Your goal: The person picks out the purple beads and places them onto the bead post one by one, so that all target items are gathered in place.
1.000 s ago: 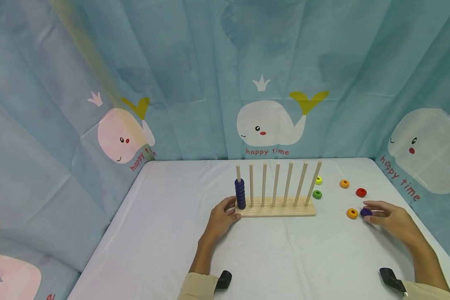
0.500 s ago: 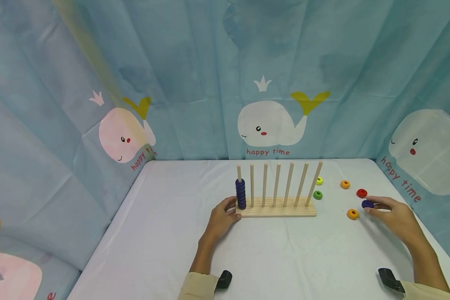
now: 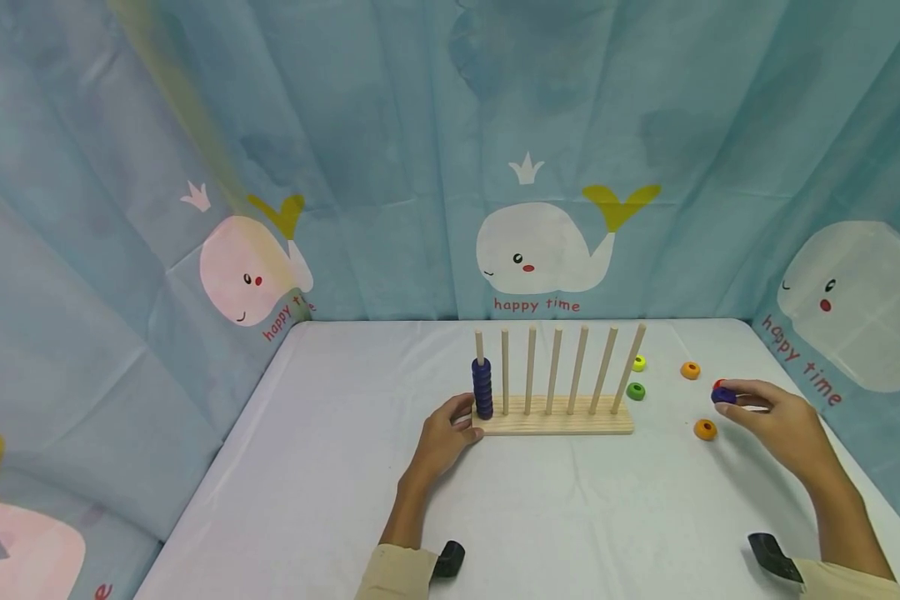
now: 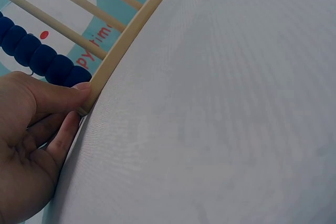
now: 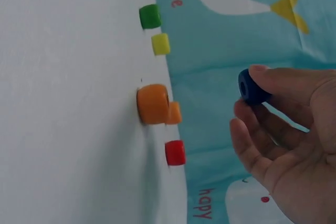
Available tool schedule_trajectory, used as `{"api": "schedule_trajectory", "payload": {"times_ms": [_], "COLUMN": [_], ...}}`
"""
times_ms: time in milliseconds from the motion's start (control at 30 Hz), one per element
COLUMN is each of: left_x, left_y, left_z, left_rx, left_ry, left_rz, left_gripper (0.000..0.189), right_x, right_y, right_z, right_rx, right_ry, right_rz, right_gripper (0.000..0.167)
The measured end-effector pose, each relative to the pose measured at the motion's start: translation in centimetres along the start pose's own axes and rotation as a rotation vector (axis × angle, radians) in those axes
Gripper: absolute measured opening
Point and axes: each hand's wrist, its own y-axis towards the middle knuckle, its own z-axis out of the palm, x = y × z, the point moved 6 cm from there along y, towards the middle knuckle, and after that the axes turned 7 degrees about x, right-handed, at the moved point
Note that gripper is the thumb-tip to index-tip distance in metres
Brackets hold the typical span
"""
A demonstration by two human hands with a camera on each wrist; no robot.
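A wooden peg rack (image 3: pixel 555 426) with several upright pegs stands on the white table. Its leftmost peg carries a stack of dark blue beads (image 3: pixel 482 390). My left hand (image 3: pixel 441 435) grips the left end of the base, with the thumb on the front edge, as the left wrist view also shows. Over at the right, my right hand (image 3: pixel 783 429) pinches one dark blue bead (image 5: pixel 253 87) between thumb and fingers, held above the table. The hole in that bead faces sideways in the right wrist view. In the head view this bead partly covers a red bead (image 5: pixel 175 152).
Loose beads lie right of the rack: a green one (image 3: pixel 635 391), a yellow one (image 3: pixel 639 363) partly behind the end peg, an orange one (image 3: pixel 690 370) farther back and another orange bead (image 3: pixel 706 429) nearer. A blue whale-print curtain (image 3: pixel 390 167) hangs around the table.
My right hand has lifted the blue bead off the table beside the near orange bead and carried it up and slightly left. The left hand stays on the rack.
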Motion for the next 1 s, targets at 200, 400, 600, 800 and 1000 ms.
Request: {"api": "schedule_trajectory", "payload": {"times_ms": [200, 400, 600, 800, 1000], "left_x": [0.0, 0.0, 0.0, -0.2, -0.3], "left_y": [0.0, 0.0, 0.0, 0.1, 0.0], "left_z": [0.0, 0.0, 0.0, 0.0, 0.0], "left_rx": [-0.001, -0.003, -0.007, -0.008, -0.002], "left_ry": [0.01, -0.002, -0.004, 0.012, 0.003], "left_rz": [-0.003, 0.0, 0.006, 0.007, 0.0], "left_gripper": [0.062, 0.062, 0.062, 0.061, 0.062], "right_x": [1.7, 3.7, 5.6, 7.1, 8.2], "right_y": [0.4, 0.5, 0.6, 0.8, 0.9], "right_z": [0.0, -0.1, -0.6, -1.1, -1.0], "right_rx": [-0.059, -0.099, -0.141, -0.179, -0.201], "right_ry": [-0.009, -0.003, 0.044, 0.078, 0.105], "right_rz": [-0.069, -0.117, -0.182, -0.241, -0.251], "right_gripper": [0.055, 0.053, 0.047, 0.043, 0.045]}}
